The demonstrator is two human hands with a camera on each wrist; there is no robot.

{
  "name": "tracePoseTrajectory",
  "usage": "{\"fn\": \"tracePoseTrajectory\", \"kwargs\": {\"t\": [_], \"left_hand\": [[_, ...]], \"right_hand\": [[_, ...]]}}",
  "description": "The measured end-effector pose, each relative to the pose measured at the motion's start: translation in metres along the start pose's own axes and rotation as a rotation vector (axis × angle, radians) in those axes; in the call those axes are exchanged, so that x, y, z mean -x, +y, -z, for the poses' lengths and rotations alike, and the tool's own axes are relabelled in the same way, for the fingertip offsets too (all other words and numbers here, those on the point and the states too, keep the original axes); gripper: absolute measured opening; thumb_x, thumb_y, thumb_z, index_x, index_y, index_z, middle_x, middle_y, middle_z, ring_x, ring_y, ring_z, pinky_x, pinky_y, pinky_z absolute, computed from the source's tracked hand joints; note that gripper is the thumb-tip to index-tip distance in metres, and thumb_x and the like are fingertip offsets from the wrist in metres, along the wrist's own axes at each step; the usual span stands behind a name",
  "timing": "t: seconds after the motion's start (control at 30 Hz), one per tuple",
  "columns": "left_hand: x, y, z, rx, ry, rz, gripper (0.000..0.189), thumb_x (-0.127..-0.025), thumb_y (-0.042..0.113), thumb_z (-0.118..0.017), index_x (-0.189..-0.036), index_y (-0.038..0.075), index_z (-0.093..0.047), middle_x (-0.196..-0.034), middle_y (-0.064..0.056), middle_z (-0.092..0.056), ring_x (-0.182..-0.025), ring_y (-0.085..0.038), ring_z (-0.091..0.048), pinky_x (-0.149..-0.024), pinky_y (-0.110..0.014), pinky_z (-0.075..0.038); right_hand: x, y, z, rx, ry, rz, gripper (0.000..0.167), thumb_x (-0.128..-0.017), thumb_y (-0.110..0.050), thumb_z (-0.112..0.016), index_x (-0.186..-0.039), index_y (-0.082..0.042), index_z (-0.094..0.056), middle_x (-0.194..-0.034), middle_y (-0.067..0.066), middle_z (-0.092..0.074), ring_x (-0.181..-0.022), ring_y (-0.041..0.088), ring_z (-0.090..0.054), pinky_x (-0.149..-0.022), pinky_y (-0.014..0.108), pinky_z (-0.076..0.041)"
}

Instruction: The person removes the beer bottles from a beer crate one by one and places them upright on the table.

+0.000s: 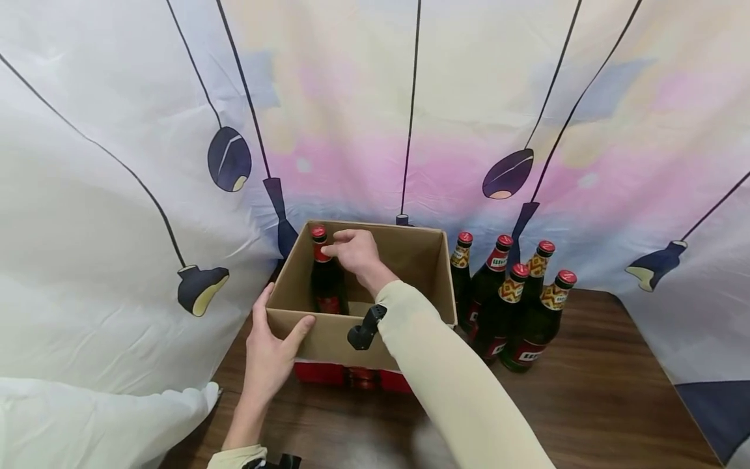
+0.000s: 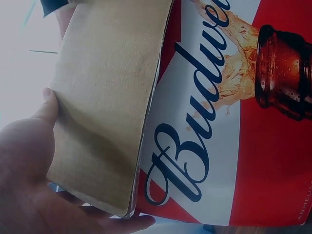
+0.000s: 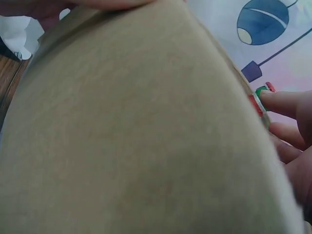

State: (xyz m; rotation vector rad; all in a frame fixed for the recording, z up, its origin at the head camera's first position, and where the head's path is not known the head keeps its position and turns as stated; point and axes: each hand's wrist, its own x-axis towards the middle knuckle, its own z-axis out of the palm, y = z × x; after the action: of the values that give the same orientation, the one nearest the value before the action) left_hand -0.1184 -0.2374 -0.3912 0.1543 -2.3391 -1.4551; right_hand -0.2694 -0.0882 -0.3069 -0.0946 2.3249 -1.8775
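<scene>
A tall cardboard box [image 1: 433,267] stands open-topped on the table, its lower outside printed red and white. My left hand [image 1: 268,348] grips the box's near left corner, thumb over the front rim and fingers along the left side. In the left wrist view, the hand [image 2: 34,170] spans the plain cardboard flap [image 2: 107,97]. One dark green beer bottle [image 1: 327,280] with a red cap stands upright inside, at the left. Beside its neck is my right hand [image 1: 354,251], a fingertip touching the neck and the fingers loosely bent. The right wrist view shows only the bottle's top [image 3: 263,91] above the rim.
Several capped beer bottles [image 1: 533,332] stand close together to the right of the box. The wooden table [image 1: 609,391] extends right and toward me. A patterned cloth [image 1: 363,117] hangs behind, and white fabric [image 1: 99,417] bunches at the left edge.
</scene>
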Motion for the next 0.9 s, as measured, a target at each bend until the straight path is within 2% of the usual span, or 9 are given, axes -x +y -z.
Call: {"fn": "tracePoseTrajectory", "kwargs": {"t": [0.23,0.4,0.7,0.9], "left_hand": [[0.000,0.003,-0.003,-0.008,-0.004,0.011,0.095,-0.095,0.036,-0.080,-0.169,0.029,-0.021,-0.160,-0.016,-0.043,-0.132,-0.037,-0.052,-0.099,-0.062,-0.051],[0.001,0.003,-0.003,0.006,-0.017,0.020,0.095,-0.096,0.037,-0.080,-0.169,0.031,-0.020,-0.160,-0.016,-0.042,-0.132,-0.037,-0.051,-0.099,-0.065,-0.052],[0.001,0.003,-0.001,0.008,-0.014,0.025,0.095,-0.096,0.037,-0.079,-0.169,0.031,-0.019,-0.161,-0.016,-0.041,-0.133,-0.038,-0.050,-0.100,-0.067,-0.052],[0.001,0.002,0.000,-0.001,-0.015,0.032,0.095,-0.096,0.036,-0.080,-0.169,0.028,-0.019,-0.160,-0.017,-0.041,-0.134,-0.039,-0.049,-0.101,-0.069,-0.051]], "right_hand": [[-0.007,0.004,-0.002,0.067,-0.129,0.007,0.062,-0.097,-0.008,-0.075,-0.155,-0.011,-0.054,-0.154,0.013,-0.059,-0.142,0.032,-0.056,-0.115,0.048,-0.048],[-0.008,0.006,-0.005,0.138,-0.190,0.045,0.066,-0.097,-0.009,-0.074,-0.158,-0.011,-0.049,-0.159,0.014,-0.053,-0.147,0.033,-0.050,-0.118,0.049,-0.044],[-0.008,0.005,-0.015,0.108,-0.200,0.086,0.053,-0.093,-0.001,-0.078,-0.140,-0.003,-0.056,-0.136,0.019,-0.067,-0.123,0.034,-0.064,-0.113,0.046,-0.049],[-0.008,0.005,-0.023,0.287,-0.175,0.120,0.043,-0.093,-0.015,-0.082,-0.134,-0.007,-0.071,-0.122,0.013,-0.076,-0.109,0.027,-0.070,-0.102,0.039,-0.055]]}}
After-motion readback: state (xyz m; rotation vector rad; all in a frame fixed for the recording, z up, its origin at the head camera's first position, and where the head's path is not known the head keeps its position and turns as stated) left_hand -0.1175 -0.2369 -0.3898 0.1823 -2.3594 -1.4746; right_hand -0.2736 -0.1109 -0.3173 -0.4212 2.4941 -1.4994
